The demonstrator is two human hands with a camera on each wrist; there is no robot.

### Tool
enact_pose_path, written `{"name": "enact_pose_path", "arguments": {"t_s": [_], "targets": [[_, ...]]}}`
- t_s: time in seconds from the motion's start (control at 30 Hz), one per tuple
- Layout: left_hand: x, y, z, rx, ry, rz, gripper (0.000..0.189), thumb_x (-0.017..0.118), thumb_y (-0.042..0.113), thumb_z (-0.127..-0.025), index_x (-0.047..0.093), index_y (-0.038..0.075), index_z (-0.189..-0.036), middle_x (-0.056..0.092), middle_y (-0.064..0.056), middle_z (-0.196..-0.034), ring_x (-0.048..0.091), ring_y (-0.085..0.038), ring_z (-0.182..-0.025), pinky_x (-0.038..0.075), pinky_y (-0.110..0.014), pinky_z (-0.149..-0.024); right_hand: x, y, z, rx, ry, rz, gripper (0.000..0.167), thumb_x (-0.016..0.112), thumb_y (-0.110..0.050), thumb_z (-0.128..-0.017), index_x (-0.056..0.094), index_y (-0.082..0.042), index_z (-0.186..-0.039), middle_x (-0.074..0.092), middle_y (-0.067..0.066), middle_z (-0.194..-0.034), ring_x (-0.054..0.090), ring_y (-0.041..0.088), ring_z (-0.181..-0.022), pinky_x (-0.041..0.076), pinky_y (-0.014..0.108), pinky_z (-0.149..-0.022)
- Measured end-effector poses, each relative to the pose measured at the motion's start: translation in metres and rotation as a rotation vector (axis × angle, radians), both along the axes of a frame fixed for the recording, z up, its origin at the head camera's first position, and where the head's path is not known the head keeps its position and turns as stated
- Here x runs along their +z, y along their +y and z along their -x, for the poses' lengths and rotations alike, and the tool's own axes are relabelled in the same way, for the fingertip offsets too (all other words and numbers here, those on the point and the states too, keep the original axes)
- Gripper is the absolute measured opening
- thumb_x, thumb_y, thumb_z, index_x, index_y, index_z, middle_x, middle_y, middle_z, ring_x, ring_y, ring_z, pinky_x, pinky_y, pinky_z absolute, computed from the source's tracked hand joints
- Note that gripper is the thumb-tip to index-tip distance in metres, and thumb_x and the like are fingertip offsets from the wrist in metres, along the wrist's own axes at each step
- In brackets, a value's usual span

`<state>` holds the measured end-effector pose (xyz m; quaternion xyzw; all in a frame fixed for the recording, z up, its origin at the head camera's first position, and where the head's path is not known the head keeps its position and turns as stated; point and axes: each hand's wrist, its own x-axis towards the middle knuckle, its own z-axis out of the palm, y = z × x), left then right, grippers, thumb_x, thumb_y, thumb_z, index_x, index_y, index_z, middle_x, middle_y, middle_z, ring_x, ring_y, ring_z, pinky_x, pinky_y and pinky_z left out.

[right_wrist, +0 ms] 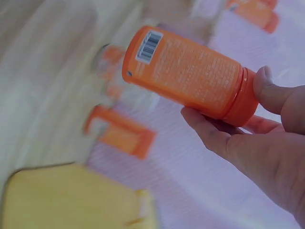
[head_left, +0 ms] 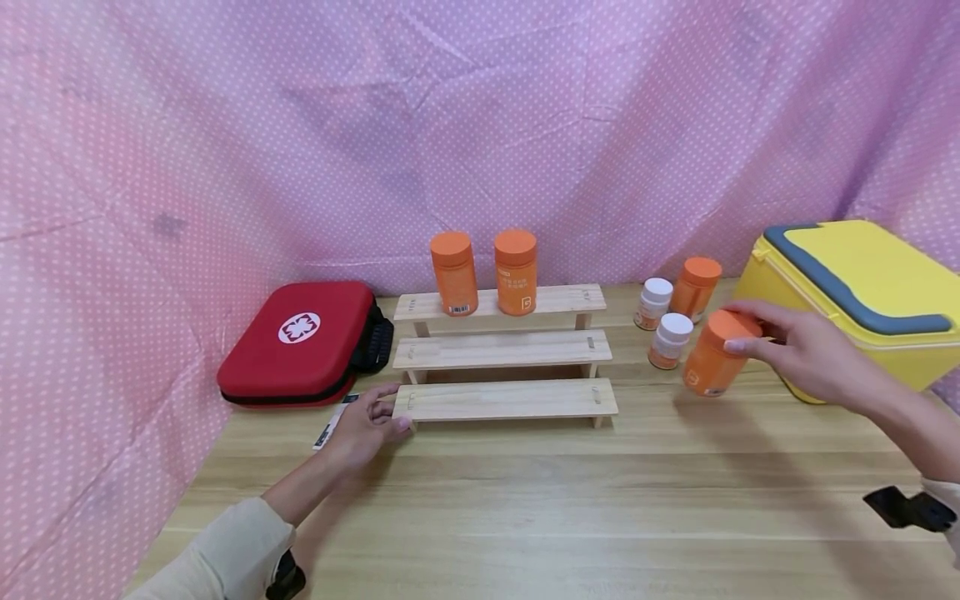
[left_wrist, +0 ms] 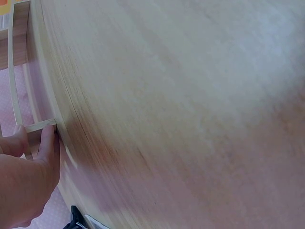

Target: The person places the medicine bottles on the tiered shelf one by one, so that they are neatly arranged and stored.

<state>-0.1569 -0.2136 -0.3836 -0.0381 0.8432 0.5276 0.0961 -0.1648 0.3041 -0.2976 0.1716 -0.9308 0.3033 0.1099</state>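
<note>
My right hand (head_left: 802,346) grips an orange pill bottle (head_left: 708,367) by its lid. The bottle leans and casts a shadow on the table; in the right wrist view its barcode and printed label (right_wrist: 190,71) show, with thumb and fingers around the cap. At the stand's lower left end, my left hand (head_left: 363,429) pinches the lowest step of a three-step wooden stand (head_left: 510,402). The left wrist view shows thumb and fingers (left_wrist: 46,143) on either side of the step's end support. Two orange bottles, one left (head_left: 455,279) and one right (head_left: 516,279), stand on the top step.
Two small white-capped bottles, one behind (head_left: 654,304) and one in front (head_left: 670,342), stand beside another orange bottle (head_left: 695,287). A yellow box (head_left: 877,283) sits far right, close to my right hand. Left of the stand lies a red case (head_left: 300,333), a white card (head_left: 330,427) near it.
</note>
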Motion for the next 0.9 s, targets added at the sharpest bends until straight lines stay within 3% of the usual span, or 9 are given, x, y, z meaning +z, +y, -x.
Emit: {"name": "enact_pose_path", "arguments": {"t_s": [0.2,0.33,0.53,0.7,0.9], "targets": [[-0.001,0.0,0.0,-0.004,0.008,-0.004,0.06,0.067,0.001,-0.088,0.039,0.003,-0.142,0.064,-0.021,-0.114,0.065,-0.02,-0.096,0.054,-0.029,-0.082,0.027,-0.039,-0.012,0.073,-0.024,0.06,0.049,0.075,-0.01,-0.084,0.06,-0.009,-0.13,0.066,0.01,-0.107,0.058,-0.001,-0.082,0.045,0.009,-0.068],[-0.001,0.0,0.0,-0.003,0.004,-0.01,0.06,0.066,0.001,-0.088,0.039,0.003,-0.142,0.064,-0.021,-0.115,0.065,-0.02,-0.096,0.054,-0.03,-0.082,0.04,-0.072,-0.011,0.118,-0.022,0.046,0.049,0.074,-0.017,-0.085,0.059,-0.014,-0.132,0.066,0.006,-0.105,0.057,0.008,-0.08,0.044,0.014,-0.066],[-0.003,-0.001,0.001,-0.009,0.023,-0.015,0.06,0.066,-0.001,-0.088,0.039,0.001,-0.142,0.064,-0.022,-0.113,0.065,-0.019,-0.095,0.054,-0.026,-0.079,0.055,-0.127,0.005,0.242,-0.093,0.117,0.049,0.07,-0.021,-0.089,0.056,-0.008,-0.135,0.065,0.009,-0.113,0.06,0.02,-0.093,0.049,0.024,-0.079],[-0.003,-0.001,0.001,-0.012,0.03,-0.039,0.06,0.065,-0.003,-0.088,0.038,0.0,-0.141,0.064,-0.023,-0.113,0.065,-0.019,-0.095,0.055,-0.026,-0.079,0.056,-0.175,0.027,0.292,-0.123,0.164,0.047,0.071,-0.021,-0.089,0.058,-0.009,-0.132,0.064,0.009,-0.115,0.062,0.022,-0.098,0.05,0.037,-0.084],[-0.003,-0.001,0.001,-0.008,0.027,-0.027,0.06,0.066,-0.002,-0.088,0.039,0.0,-0.141,0.064,-0.022,-0.113,0.065,-0.02,-0.096,0.055,-0.028,-0.081,0.053,-0.227,0.047,0.332,-0.103,0.2,0.041,0.072,-0.019,-0.087,0.062,-0.009,-0.126,0.064,0.008,-0.11,0.061,0.021,-0.096,0.05,0.035,-0.084]]}}
